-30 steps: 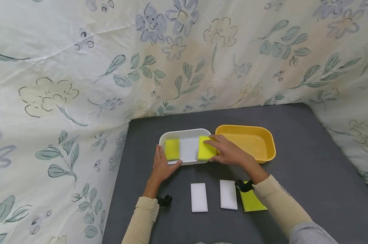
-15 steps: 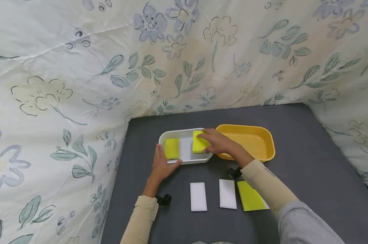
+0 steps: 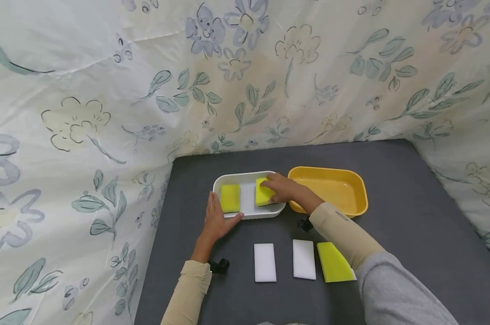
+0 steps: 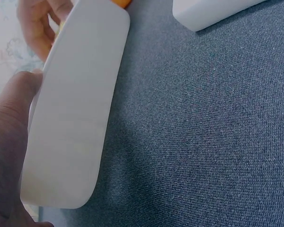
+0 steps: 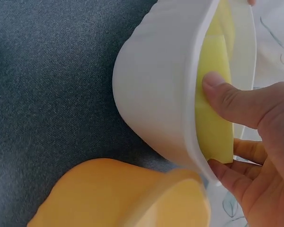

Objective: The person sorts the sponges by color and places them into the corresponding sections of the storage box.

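My right hand (image 3: 283, 188) pinches a yellow sponge (image 3: 263, 193) between thumb and fingers, at the right end inside a white tub (image 3: 248, 212). In the right wrist view the sponge (image 5: 213, 109) stands just within the tub's rim, the thumb on its near face. A second yellow sponge (image 3: 230, 198) lies at the tub's left end. My left hand (image 3: 216, 222) rests against the tub's front left corner, fingers straight along the left side and thumb at the front rim. The left wrist view shows the thumb (image 4: 21, 90) against the tub wall (image 4: 75, 109).
Right of the white tub stands a yellow-orange tub (image 3: 330, 189), close beside it. Nearer on the dark grey tabletop (image 3: 411, 216) lie a white pad (image 3: 265, 262), another white pad (image 3: 304, 259) and a yellow piece (image 3: 333, 264), partly under the right sleeve. Floral cloth (image 3: 245, 81) hangs behind.
My right hand has carried the yellow sponge leftward from over the white tub's right rim to inside its right end. The left hand has stayed at the tub's corner.
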Tool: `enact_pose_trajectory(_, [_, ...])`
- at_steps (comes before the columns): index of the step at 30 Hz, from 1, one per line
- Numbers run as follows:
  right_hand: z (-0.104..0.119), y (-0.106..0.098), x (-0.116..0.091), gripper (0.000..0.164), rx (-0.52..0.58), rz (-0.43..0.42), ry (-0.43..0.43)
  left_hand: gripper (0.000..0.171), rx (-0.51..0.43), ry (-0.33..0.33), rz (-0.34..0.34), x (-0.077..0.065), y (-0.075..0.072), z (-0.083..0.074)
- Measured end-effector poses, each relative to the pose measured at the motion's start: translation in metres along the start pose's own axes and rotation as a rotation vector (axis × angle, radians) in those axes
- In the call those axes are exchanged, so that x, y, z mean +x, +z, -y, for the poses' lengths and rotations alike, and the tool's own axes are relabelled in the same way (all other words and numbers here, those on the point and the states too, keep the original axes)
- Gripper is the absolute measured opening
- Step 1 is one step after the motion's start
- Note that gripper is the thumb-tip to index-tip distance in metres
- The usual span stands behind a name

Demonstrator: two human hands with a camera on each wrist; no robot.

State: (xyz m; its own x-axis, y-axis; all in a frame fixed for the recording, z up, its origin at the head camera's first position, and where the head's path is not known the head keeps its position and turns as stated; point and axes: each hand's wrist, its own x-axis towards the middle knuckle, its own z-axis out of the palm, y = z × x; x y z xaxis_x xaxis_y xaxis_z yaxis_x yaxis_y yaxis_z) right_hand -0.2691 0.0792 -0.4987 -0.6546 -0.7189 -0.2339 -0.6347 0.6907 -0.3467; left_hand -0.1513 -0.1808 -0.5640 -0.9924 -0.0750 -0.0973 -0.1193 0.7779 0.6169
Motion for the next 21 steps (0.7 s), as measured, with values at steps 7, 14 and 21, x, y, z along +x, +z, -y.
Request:
enact_pose_trajectory(7, [0.000, 0.007, 0.010, 0.060, -0.008, 0.020, 0.008, 0.123, -0.001, 0.002, -0.001, 0.001, 0.001, 0.002])
enact_pose_trajectory(14, [0.000, 0.017, 0.014, 0.057, -0.035, 0.031, 0.011, 0.123, 0.005, 0.000, 0.009, 0.000, 0.005, 0.001])
enact_pose_trajectory(21, [0.009, 0.020, 0.017, 0.062, -0.014, 0.048, 0.043, 0.123, 0.000, -0.008, -0.002, -0.004, 0.004, -0.001])
